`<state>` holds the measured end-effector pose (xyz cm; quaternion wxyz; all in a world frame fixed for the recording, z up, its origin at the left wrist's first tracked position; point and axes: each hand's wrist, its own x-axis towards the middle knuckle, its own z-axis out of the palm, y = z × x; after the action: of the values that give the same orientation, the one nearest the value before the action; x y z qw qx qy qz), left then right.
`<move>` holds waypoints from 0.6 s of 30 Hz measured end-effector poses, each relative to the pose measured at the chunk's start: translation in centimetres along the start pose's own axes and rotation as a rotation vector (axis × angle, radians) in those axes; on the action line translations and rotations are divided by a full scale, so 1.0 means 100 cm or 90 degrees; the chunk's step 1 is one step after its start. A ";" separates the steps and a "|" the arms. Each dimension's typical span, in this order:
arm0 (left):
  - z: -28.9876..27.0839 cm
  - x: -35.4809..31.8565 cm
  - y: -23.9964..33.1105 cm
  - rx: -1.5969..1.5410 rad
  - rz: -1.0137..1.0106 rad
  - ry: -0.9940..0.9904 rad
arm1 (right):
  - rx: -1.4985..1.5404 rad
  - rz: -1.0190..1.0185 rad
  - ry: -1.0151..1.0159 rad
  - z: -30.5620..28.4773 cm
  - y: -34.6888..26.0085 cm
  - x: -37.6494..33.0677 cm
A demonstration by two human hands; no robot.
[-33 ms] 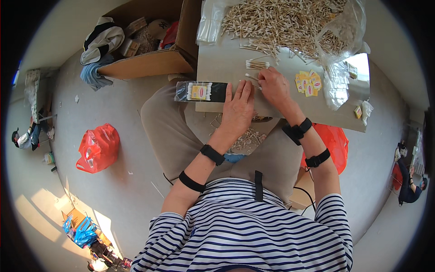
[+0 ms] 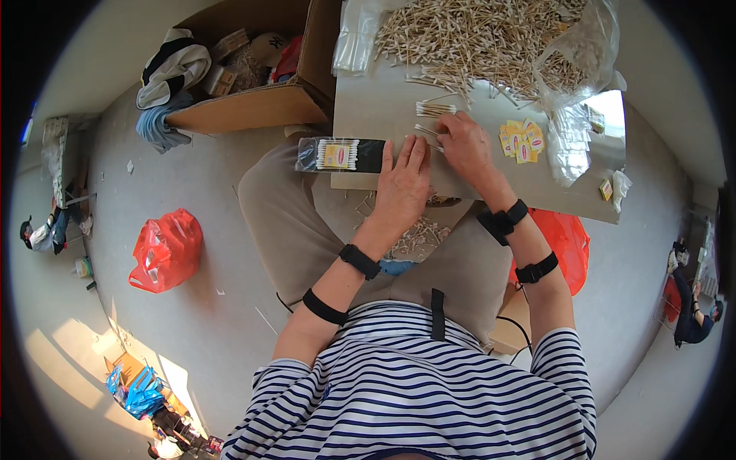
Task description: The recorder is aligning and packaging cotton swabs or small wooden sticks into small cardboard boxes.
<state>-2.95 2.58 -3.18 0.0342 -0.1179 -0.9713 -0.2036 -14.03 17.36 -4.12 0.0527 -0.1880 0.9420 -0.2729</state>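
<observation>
My left hand (image 2: 404, 178) lies with fingers stretched out on the right end of a black strip (image 2: 370, 156). On the strip's left part, inside a clear plastic bag (image 2: 307, 153), is a row of cotton swabs (image 2: 353, 155) with a yellow label card (image 2: 335, 156) over them. My right hand (image 2: 464, 147) is closed, thumb and fingers pinched at the right end of a few cotton swabs (image 2: 427, 130) on the table; its fingertips are partly hidden. Just beyond it sits a small row of swabs (image 2: 435, 110). Right of that hand lie several loose yellow label cards (image 2: 523, 141).
A big heap of cotton swabs (image 2: 468, 46) covers the far part of the metal table (image 2: 368, 107). Clear bags (image 2: 356, 38) lie at its far left, crumpled plastic (image 2: 569, 138) at right. An open cardboard box (image 2: 245, 115) stands left. Red bags (image 2: 167, 249) sit on the floor.
</observation>
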 end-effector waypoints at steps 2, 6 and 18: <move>-0.001 0.000 0.001 0.012 -0.004 -0.009 | 0.043 0.012 0.035 -0.004 -0.003 0.001; 0.001 0.000 0.001 0.014 0.003 -0.002 | 0.027 0.009 0.066 0.004 0.001 0.001; 0.001 0.003 -0.001 0.053 0.028 -0.001 | 0.043 -0.021 0.143 0.008 0.000 0.004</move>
<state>-3.26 2.57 -3.24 0.0427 -0.1375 -0.9762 -0.1619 -14.26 16.81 -4.79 -0.0513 -0.1700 0.9291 -0.3245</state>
